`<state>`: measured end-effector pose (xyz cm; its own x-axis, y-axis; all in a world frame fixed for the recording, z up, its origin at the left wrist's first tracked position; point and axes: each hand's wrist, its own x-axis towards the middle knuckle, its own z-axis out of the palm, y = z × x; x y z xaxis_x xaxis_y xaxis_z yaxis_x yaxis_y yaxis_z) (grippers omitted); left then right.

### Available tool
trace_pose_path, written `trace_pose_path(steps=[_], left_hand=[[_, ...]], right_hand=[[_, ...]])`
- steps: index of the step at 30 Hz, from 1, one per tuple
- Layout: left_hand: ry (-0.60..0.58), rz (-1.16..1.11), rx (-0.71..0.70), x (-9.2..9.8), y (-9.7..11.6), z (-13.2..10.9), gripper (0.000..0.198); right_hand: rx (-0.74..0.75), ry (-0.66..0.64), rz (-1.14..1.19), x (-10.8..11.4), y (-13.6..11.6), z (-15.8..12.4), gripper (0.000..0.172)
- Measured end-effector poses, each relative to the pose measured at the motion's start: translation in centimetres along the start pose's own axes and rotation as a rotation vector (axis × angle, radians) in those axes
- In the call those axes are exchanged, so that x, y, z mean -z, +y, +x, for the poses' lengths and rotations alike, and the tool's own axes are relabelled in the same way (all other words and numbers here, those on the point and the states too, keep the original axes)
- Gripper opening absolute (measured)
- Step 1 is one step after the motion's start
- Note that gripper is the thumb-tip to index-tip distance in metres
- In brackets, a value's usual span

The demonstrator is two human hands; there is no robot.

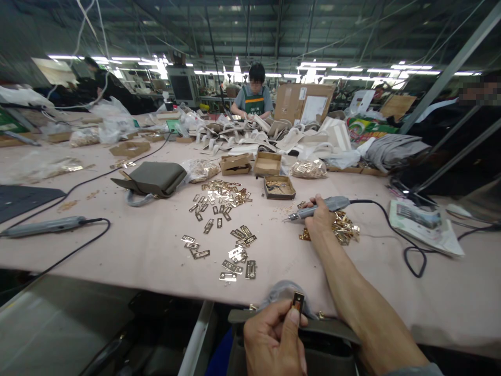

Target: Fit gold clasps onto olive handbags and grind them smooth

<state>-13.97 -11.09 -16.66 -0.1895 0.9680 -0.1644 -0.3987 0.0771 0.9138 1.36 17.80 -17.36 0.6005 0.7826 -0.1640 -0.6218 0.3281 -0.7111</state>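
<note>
At the bottom centre my left hand (274, 337) pinches a small rectangular metal clasp plate (298, 300) upright between thumb and fingers. It is just above the top edge of a dark olive handbag (332, 334), which lies at the table's front edge with its grey-wrapped handle (285, 288) on the tabletop. My right arm reaches forward, and my right hand (320, 216) is closed around a grey corded electric screwdriver (332, 203). Its tip points left, close to scattered tiny screws. Behind that hand is a pile of gold metal pieces (346, 228).
Loose metal plates (229, 196) lie mid-table. A small box of screws (279, 187), another olive bag (152, 177) and a second screwdriver (47, 226) rest around them. The black cord (385, 214) loops rightward near a newspaper (425, 227). A co-worker (254, 96) sits behind heaped bag parts.
</note>
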Motion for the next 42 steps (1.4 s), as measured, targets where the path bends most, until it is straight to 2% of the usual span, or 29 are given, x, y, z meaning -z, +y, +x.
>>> trace_pose_path(steps=[4, 7, 11, 15, 19, 23, 30, 42], left_hand=[[-0.019, 0.031, -0.001, 0.0, 0.5, 0.1, 0.034], [-0.052, 0.054, 0.014, 0.0, 1.1, 0.0, 0.029], [-0.072, 0.081, -0.01, 0.2, 1.4, -0.3, 0.028], [-0.048, 0.092, -0.015, 0.4, 0.9, -0.7, 0.028], [-0.054, 0.092, -0.025, 0.6, 0.6, -1.2, 0.029], [-0.044, 0.111, -0.037, 0.9, 0.3, -1.5, 0.03], [-0.034, 0.107, -0.043, 1.3, -0.1, -1.8, 0.028], [-0.036, 0.123, -0.057, 1.6, 0.2, -1.9, 0.028]], right_hand=[[-0.022, 0.009, 0.091, -1.1, -3.1, -1.4, 0.036], [0.001, -0.06, 0.132, -1.2, -6.7, -4.0, 0.028], [0.058, -0.244, 0.093, 0.4, -11.4, -10.1, 0.022], [0.092, -0.355, 0.025, 2.6, -14.0, -17.7, 0.027], [0.2, -0.376, -0.021, 3.8, -14.4, -23.1, 0.029], [0.304, -0.381, -0.07, 3.8, -14.1, -25.6, 0.026], [0.402, -0.393, -0.125, 3.8, -12.7, -26.8, 0.022], [0.458, -0.4, -0.204, 3.6, -11.3, -27.6, 0.024]])
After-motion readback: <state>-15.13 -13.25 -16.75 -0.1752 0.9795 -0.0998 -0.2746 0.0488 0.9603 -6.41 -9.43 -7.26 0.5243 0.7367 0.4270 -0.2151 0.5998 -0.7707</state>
